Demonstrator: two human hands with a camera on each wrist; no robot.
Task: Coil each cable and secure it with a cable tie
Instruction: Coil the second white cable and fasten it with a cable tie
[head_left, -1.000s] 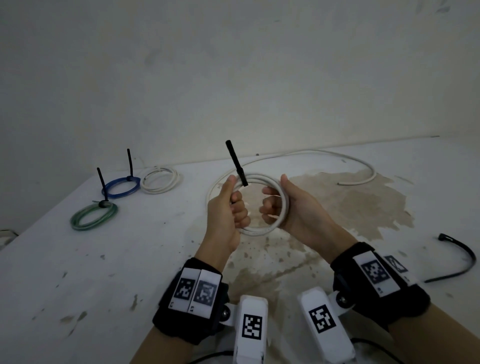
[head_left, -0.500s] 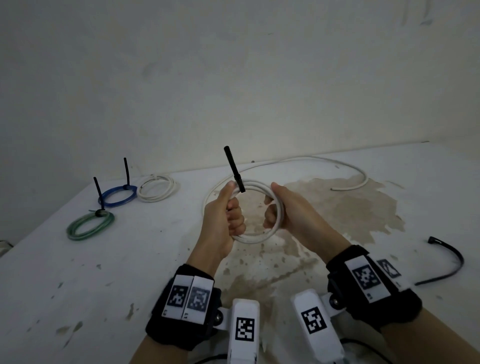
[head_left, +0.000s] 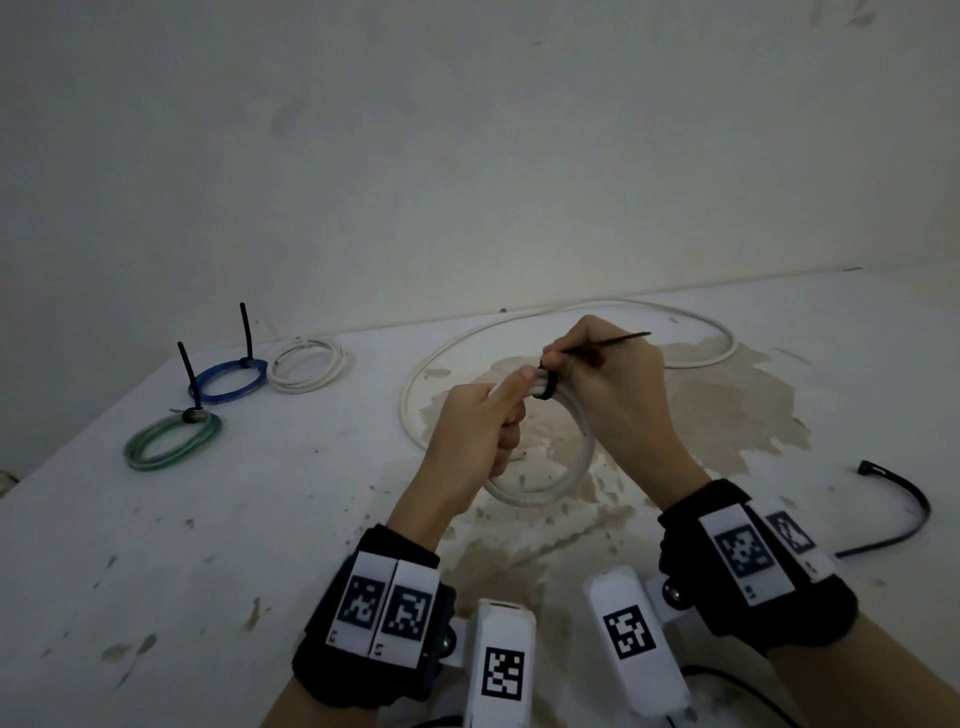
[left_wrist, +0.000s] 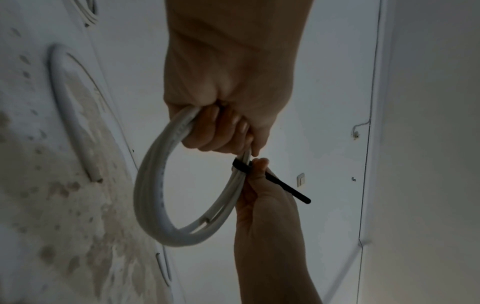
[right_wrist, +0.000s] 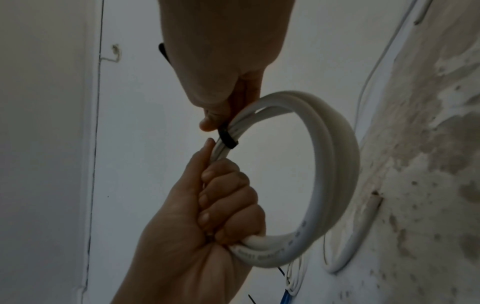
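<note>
My left hand (head_left: 480, 426) grips a coiled white cable (head_left: 566, 478) held above the table, fingers wrapped round its strands (left_wrist: 218, 131). A black cable tie (head_left: 548, 387) is looped round the coil (right_wrist: 335, 164) just beyond my left thumb. My right hand (head_left: 608, 384) pinches the tie's tail (head_left: 618, 340), which points to the right. The left wrist view shows the tie's band (left_wrist: 241, 165) round the strands and the tail (left_wrist: 288, 189) sticking out past the right fingers. In the right wrist view the band (right_wrist: 227, 138) sits between both hands.
A long loose white cable (head_left: 519, 322) curves over the stained table (head_left: 260, 519) behind my hands. At the left lie a tied green coil (head_left: 171, 441), a tied blue coil (head_left: 228, 382) and a white coil (head_left: 306, 364). A spare black tie (head_left: 904, 514) lies at the right.
The right hand let go of the coil's right side and took the tie's tail. The tail, upright before, now points right and the loop sits snug on the coil.
</note>
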